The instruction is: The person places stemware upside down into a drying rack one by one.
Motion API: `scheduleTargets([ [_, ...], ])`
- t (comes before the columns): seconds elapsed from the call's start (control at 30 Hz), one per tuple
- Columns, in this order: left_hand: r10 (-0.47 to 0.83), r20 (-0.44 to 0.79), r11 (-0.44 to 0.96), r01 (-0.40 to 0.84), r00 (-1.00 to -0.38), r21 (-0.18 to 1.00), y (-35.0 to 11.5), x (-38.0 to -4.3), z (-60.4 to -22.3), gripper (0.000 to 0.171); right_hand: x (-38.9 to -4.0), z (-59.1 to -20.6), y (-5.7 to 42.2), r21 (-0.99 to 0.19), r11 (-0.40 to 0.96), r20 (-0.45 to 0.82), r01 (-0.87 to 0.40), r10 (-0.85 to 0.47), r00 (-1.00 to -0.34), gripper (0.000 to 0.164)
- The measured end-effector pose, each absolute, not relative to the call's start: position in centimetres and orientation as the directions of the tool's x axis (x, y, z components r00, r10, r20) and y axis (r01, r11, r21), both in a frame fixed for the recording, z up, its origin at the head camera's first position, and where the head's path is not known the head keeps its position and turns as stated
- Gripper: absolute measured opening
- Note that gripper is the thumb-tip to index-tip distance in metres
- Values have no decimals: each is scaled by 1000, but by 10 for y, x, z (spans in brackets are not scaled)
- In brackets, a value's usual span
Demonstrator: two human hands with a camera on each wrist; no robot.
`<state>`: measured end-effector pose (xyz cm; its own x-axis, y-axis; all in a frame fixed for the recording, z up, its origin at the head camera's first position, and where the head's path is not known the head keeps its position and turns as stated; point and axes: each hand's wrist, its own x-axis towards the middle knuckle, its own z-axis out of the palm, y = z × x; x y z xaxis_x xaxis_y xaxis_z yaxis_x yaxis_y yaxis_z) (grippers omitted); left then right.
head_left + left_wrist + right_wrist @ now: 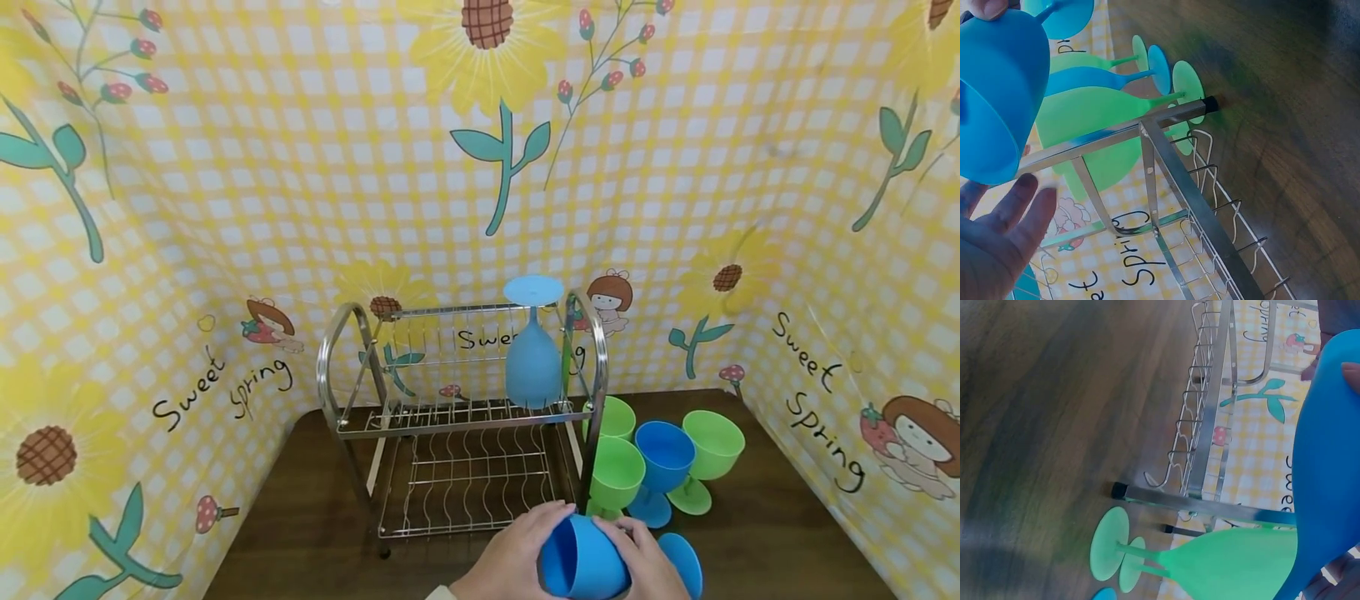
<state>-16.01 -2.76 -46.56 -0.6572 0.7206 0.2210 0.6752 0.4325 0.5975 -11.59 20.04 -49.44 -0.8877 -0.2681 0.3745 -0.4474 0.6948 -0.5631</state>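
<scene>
Low at the front of the head view, both hands hold a blue plastic goblet point(600, 562) tilted on its side. Its mouth faces left and its round foot point(681, 565) points right. My left hand point(510, 554) grips the bowl at the rim side. On the other side of the bowl, near the stem, my right hand point(651, 567) grips it with curled fingers. The left wrist view shows left fingers point(1019, 219) by the rim. A lighter blue goblet point(534, 367) stands upside down on the upper right of the metal dish rack point(457, 429).
Several upright goblets stand right of the rack: a green goblet point(618, 471) beside its leg, a darker blue goblet point(665, 454) and another green goblet point(712, 442). The rack's lower tier has wavy wire slots. A checked, flower-printed cloth point(420, 208) surrounds the dark wooden table point(277, 533).
</scene>
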Motion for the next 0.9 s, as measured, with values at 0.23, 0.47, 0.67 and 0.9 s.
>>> scheduleTargets([
  [0.23, 713, 162, 378, 568, -683, 732, -31, -158, -462, 81, -117, -493, 193, -482, 742, 382, -467, -302, -874, 90],
  [0.47, 672, 183, 272, 469, -718, 841, -47, -154, -472, 74, -117, -489, 181, -513, 734, 318, -446, -320, -893, 87],
  [0.67, 541, 228, 274, 426, -809, 862, -60, -154, -486, 69, -114, -484, 175, -620, 688, 294, -377, -242, -925, 76],
  [0.9, 428, 231, 237, 355, -874, 904, -69, -152, -491, 73, -112, -480, 163, -868, 491, 68, -75, -32, -997, 98],
])
